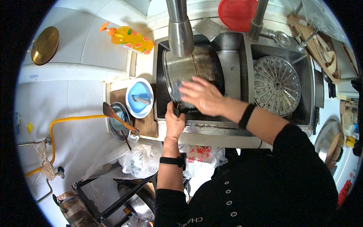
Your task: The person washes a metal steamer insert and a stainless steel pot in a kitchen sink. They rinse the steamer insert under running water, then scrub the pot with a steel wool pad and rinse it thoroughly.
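A large metal pot [181, 65] lies tilted on its side in the left sink basin [231, 73], its wall worn and stained brown. My left hand [174, 120] grips a dark handle at the pot's near rim. Blurred by motion, my right hand [202, 96] presses a grey scouring pad [177, 90] against the pot with fingers stretched out. Part of the pad is hidden under the fingers. Over the pot hangs the steel faucet spout [181, 37]; whether water runs cannot be made out.
A round perforated steel rack [278, 84] sits in the right basin. Left of the sink are an orange soap bottle [132, 39], a white-and-blue bowl [139, 98] and a wooden spatula [119, 117]. Behind are a grey mesh cloth [208, 28] and a red plastic lid [237, 14].
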`<state>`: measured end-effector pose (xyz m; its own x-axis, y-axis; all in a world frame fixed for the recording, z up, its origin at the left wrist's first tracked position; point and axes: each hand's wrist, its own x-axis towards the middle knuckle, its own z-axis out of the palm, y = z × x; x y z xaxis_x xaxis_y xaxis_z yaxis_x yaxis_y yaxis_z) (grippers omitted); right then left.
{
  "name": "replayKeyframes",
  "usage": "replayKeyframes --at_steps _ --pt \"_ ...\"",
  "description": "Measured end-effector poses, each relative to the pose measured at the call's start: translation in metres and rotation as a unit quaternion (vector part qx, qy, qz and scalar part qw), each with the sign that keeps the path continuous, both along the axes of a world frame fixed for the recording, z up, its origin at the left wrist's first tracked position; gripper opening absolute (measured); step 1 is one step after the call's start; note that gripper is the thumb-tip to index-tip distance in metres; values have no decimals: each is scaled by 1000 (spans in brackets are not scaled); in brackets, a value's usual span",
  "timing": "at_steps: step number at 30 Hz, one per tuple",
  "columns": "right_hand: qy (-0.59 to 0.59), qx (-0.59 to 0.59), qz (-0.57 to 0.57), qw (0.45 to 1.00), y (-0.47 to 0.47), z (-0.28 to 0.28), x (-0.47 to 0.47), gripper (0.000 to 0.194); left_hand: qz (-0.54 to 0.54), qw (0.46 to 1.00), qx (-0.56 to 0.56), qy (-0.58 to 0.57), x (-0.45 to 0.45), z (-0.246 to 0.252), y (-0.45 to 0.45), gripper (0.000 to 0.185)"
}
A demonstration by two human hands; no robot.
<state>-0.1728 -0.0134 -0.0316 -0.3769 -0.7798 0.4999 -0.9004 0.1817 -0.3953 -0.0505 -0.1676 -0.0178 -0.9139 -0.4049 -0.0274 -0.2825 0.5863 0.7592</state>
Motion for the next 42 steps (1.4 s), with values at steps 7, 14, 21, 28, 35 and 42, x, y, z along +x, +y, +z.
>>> replayKeyframes --at_steps 7,14,21,28,35,42 --pt "-283 -15 -176 943 7 9 -136 37 -42 998 -33 -15 9 0 3 57" --pt "-445 -118 -206 863 66 -9 -127 43 -76 996 -28 41 -2 12 30 61" --pt "-559 -191 -220 776 82 -3 -113 45 -122 988 -81 59 12 17 35 61" --pt "-600 -245 -259 716 100 0 -99 42 -262 959 -112 19 33 8 26 68" --pt "-554 -200 -254 767 104 -8 -84 43 -293 943 -155 33 33 19 27 73" --pt "-505 -194 -296 787 102 -27 -62 43 -338 918 -202 -53 23 24 53 71"
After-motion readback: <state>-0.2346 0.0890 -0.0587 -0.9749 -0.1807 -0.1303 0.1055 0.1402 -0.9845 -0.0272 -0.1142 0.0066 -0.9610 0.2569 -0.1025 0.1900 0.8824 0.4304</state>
